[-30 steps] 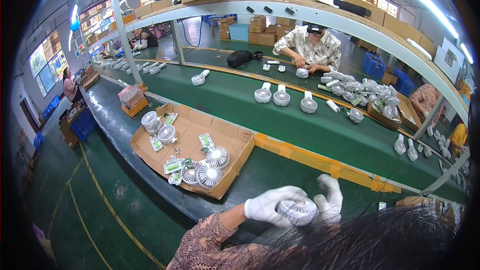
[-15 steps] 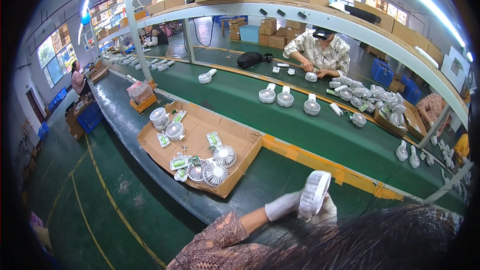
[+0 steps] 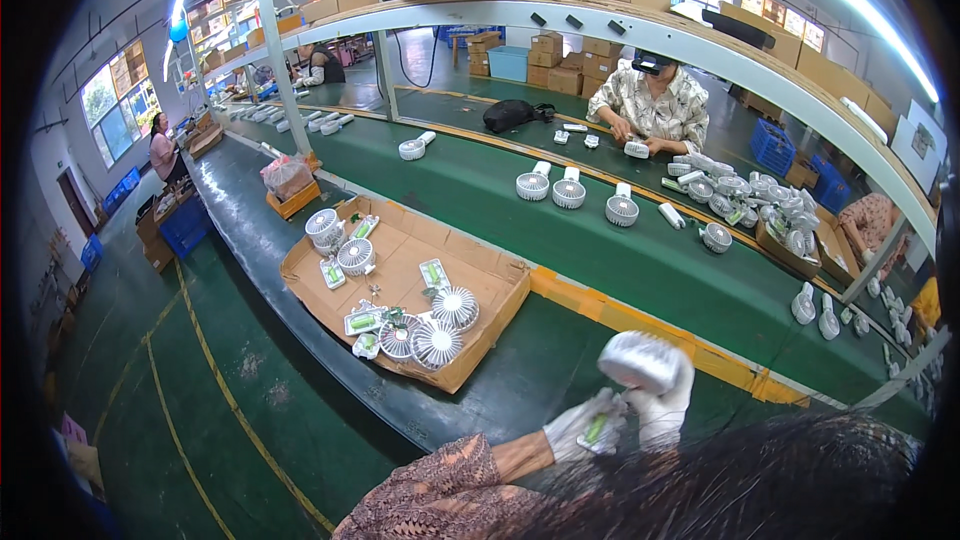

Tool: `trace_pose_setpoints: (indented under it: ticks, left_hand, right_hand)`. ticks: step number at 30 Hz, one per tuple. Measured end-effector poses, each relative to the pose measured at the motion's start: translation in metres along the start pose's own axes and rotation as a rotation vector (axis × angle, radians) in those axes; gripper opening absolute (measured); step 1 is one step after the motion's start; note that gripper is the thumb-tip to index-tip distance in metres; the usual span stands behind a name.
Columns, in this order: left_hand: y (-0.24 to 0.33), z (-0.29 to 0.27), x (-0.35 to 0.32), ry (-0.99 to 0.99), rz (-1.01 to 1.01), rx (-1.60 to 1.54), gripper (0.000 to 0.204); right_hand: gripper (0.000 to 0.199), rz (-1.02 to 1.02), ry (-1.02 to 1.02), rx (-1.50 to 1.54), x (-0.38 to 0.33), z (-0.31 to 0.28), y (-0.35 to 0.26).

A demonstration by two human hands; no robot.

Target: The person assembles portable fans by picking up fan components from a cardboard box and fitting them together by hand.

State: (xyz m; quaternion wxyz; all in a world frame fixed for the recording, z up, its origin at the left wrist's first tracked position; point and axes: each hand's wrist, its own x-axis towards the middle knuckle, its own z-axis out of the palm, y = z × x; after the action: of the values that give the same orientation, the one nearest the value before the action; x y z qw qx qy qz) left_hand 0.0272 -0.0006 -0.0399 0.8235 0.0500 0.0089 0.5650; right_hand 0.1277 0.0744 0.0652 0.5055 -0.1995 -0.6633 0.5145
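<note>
A white handheld fan (image 3: 640, 360) is up in front of me over the near belt, its round caged head tilted and a little blurred. Gripping it from the right side is my right hand (image 3: 672, 398), closed, in a white glove. My left hand (image 3: 568, 432), also gloved, is closed just below on the fan's opened handle (image 3: 597, 430), where a green battery shows. To the left, a shallow cardboard tray (image 3: 480, 258) holds several fan heads (image 3: 437, 343) and opened handles with green batteries (image 3: 364, 320). Dark hair hides the area under my right hand.
Beyond yellow tape (image 3: 640, 325) runs a green conveyor (image 3: 480, 185) with several white fans (image 3: 569, 190). A co-worker (image 3: 655, 105) across it handles another fan beside a large pile (image 3: 745, 195). An overhead shelf (image 3: 600, 15) carries cartons. An orange bin (image 3: 293, 202) stands past the tray.
The fan head has turned from upright on edge to tilted flatter and risen slightly. My left hand has dropped from the head to the handle, and the green battery now shows.
</note>
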Motion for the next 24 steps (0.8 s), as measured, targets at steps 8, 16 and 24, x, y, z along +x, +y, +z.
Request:
trace_pose_setpoints:
  ticks: [8,16,24]
  left_hand:
    - [0.020,-0.028,-0.006,0.163,0.532,0.956,0.033]
    - [0.029,-0.028,0.001,0.048,0.380,0.137,0.033]
    - [0.024,0.020,0.013,0.494,0.437,0.606,0.033]
  right_hand:
    - [0.042,-0.337,-0.712,-0.521,-0.018,0.020,-0.020]
    - [0.075,-0.062,-0.739,-0.573,-0.019,0.014,-0.013]
    - [0.067,-0.077,-0.778,-0.493,-0.021,0.011,-0.014]
